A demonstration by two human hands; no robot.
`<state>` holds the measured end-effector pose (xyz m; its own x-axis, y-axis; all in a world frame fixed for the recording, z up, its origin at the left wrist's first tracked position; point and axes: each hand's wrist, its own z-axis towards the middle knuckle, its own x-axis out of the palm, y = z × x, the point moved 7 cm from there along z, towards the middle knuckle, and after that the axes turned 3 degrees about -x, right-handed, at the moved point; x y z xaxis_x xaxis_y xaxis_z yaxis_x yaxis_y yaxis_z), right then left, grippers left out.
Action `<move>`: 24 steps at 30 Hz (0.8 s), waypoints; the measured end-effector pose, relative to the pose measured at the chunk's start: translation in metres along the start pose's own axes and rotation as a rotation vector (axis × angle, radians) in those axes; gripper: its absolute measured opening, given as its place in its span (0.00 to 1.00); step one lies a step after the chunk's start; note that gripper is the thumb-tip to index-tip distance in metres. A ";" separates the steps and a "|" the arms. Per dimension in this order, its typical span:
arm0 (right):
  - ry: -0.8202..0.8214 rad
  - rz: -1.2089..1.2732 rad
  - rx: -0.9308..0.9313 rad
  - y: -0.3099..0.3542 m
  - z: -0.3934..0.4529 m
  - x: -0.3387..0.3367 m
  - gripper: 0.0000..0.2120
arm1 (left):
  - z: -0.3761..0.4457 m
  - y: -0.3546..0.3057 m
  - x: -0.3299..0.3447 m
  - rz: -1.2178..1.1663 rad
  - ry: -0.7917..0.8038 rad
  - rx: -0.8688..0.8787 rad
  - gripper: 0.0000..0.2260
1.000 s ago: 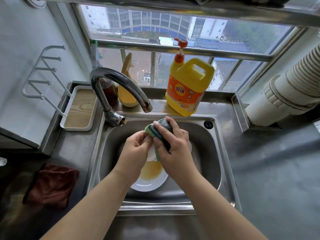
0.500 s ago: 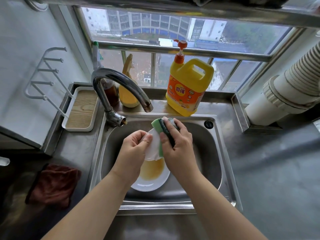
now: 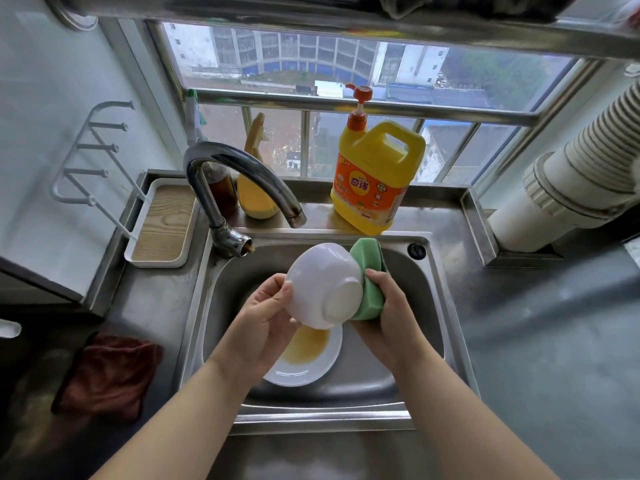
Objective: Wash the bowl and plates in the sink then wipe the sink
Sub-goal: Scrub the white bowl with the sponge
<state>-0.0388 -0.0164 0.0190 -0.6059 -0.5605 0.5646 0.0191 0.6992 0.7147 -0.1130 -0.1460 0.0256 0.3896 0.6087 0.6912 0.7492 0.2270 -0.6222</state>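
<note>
Right now your left hand grips one white bowl by its rim, fingers curled around the edge, holding it above the sink with its base turned up toward you. Your right hand clutches one green sponge, folded around the bowl's right side and pressed against its outer wall. Below the bowl, one white plate lies on the sink floor toward the front edge, with a yellowish-brown puddle of residue in its middle; you cannot tell from here whether another plate sits under it.

One curved metal faucet rises from the counter at the sink's back left corner, its spout arching over the basin. Along the counter's back edge stand three bottles: one large yellow detergent jug with an orange pump, just behind the sink's back rim, one yellow spray bottle behind the faucet, and one dark brown bottle just left of it. One white tray with a wood-grain insert sits at the counter's back left corner. One reddish-brown cloth lies crumpled on the counter left of the sink, near the front edge. One white wire rack hangs on the left wall.
</note>
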 end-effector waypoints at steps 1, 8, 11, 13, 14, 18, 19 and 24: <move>0.006 -0.046 -0.031 0.004 0.000 -0.002 0.19 | -0.001 0.001 -0.004 0.070 0.020 -0.038 0.15; 0.224 -0.755 -0.138 0.023 0.001 0.012 0.26 | 0.012 -0.020 0.000 0.656 0.063 -0.280 0.11; 0.144 -1.066 -0.223 0.030 0.003 0.016 0.26 | 0.017 -0.019 0.005 0.649 0.011 -0.220 0.13; 0.044 -1.360 -0.305 0.033 0.001 0.020 0.28 | 0.020 -0.015 0.008 0.630 -0.075 -0.130 0.06; 0.025 -1.475 -0.344 0.031 -0.004 0.026 0.28 | 0.020 -0.013 0.010 0.633 -0.121 -0.096 0.03; 0.031 -1.610 -0.515 0.017 -0.022 0.043 0.26 | 0.013 -0.006 0.017 0.637 -0.192 0.001 0.06; 0.017 -1.544 -0.526 0.020 -0.019 0.039 0.24 | 0.009 -0.007 0.019 0.673 -0.189 0.037 0.06; -0.112 -1.020 -0.302 0.037 0.019 0.009 0.20 | -0.002 -0.018 0.029 0.743 -0.191 0.159 0.08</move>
<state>-0.0586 0.0132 0.0424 -0.5159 -0.7640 -0.3875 -0.3510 -0.2241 0.9091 -0.1145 -0.1339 0.0574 0.6492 0.7606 0.0068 0.2367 -0.1935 -0.9521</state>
